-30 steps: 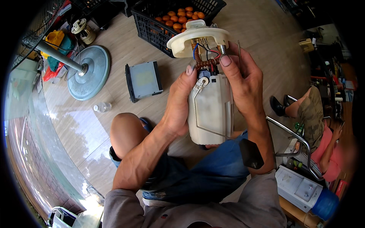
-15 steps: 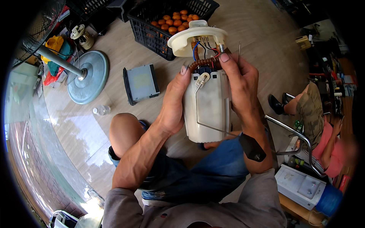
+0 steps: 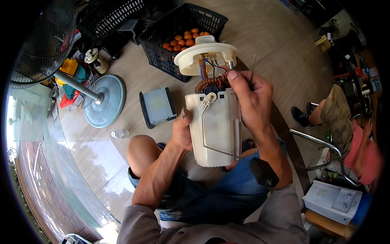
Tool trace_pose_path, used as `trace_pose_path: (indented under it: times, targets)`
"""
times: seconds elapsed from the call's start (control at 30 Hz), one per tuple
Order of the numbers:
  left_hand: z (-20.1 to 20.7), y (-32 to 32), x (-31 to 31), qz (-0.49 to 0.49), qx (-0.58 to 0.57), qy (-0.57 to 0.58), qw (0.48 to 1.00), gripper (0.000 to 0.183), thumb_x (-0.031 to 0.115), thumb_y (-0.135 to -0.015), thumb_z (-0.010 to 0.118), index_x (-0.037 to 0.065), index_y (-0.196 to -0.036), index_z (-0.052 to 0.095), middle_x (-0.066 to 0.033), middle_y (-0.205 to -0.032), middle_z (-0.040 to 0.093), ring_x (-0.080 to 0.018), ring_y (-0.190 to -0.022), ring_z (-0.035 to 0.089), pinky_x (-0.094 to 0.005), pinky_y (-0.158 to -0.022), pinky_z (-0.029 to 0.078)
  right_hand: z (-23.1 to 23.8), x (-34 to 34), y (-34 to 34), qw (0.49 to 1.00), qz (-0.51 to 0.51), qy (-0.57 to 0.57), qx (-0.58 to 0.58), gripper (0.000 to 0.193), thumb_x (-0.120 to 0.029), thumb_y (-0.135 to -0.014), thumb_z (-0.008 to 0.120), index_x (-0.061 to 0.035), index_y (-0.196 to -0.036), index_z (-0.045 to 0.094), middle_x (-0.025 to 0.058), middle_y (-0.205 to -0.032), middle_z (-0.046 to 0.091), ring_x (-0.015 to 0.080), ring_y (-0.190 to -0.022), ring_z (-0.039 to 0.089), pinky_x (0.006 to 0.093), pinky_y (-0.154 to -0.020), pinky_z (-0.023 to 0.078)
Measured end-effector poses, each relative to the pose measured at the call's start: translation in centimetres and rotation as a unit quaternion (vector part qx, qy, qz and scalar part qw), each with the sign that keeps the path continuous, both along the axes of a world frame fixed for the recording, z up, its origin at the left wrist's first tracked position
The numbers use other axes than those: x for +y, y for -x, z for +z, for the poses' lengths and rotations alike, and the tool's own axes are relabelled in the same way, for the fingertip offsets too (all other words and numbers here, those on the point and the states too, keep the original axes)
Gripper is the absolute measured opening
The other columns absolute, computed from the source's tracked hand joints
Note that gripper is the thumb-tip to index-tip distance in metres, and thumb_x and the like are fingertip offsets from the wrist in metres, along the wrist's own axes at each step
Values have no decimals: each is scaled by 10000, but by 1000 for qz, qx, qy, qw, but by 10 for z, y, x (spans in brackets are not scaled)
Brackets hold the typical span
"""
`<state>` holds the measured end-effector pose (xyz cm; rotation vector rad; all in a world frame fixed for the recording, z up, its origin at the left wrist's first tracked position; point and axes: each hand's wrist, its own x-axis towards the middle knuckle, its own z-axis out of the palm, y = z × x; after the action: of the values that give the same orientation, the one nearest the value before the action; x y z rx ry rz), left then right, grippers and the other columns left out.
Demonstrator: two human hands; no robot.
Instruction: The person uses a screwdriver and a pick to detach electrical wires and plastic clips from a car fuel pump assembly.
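Upright before me is a fuel pump module (image 3: 215, 130), a cream plastic body under a round cream flange (image 3: 207, 51). A brown corrugated hose (image 3: 211, 81) and blue, black and red wires run between body and flange. My left hand (image 3: 182, 132) is closed round the body's left side, thumb pointing up. My right hand (image 3: 254, 95) grips the upper right, its thumb at the metal spring rod (image 3: 230, 65) below the flange. A bent wire float arm slants down across the front to a black float (image 3: 263, 172) near my right forearm. The right fingertips are partly hidden behind the module.
Beyond the flange stands a black crate (image 3: 162, 53) of orange fruit. A grey metal box (image 3: 157, 107) and a plastic bottle (image 3: 120, 133) lie on the floor, near a fan base (image 3: 106, 107). Another pump module (image 3: 96, 61) stands far left. A person (image 3: 345, 126) sits at right beside a metal-tube chair (image 3: 325, 142).
My left hand has slid down the module's body, away from the brown hose at the top. The right hand keeps its hold. The whole view has shifted slightly.
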<state>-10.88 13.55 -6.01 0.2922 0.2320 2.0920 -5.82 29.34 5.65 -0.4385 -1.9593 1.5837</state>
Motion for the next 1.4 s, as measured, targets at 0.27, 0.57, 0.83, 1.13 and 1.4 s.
trace_pose_path:
  times: [0.27,0.57,0.83,1.13,1.4]
  targets:
    - [25,13,2,80,22,146,986,802,530,-819,767,85,-1450,549,-155,-1366,652,-314,-1204,658,-490,-1073,531,30,6,-11,967,-25,-248,-43,414,-351,-1053,644,49,-992,731,154,-794,706,238,-669,662,332,-641,521]
    - [15,18,-19,83,15,63,994,767,447,-837,745,29,-1441,524,-172,-1312,656,-323,-1159,678,-480,-1021,564,41,7,-37,950,118,-288,-3,131,-65,-953,724,11,-1057,743,136,-853,727,252,-724,706,336,-630,538]
    - [23,14,-19,109,46,109,987,785,456,-824,751,32,-1444,522,-170,-1316,654,-319,-1162,675,-476,-1025,559,44,11,-39,935,144,-325,11,173,-34,-924,735,-43,-1095,760,104,-863,709,235,-676,665,332,-609,524]
    - [26,15,-21,91,74,127,985,830,432,-787,775,8,-1447,506,-175,-1305,658,-310,-1140,688,-460,-999,576,49,4,-44,926,159,-343,9,215,26,-908,719,-25,-1111,769,89,-822,685,159,-661,608,292,-590,464]
    - [32,15,-19,98,95,147,980,888,368,-750,777,-7,-1481,440,-170,-1313,644,-293,-1154,675,-450,-1014,565,49,3,-47,927,161,-338,1,222,40,-908,705,-13,-1114,767,95,-805,676,167,-649,617,296,-579,466]
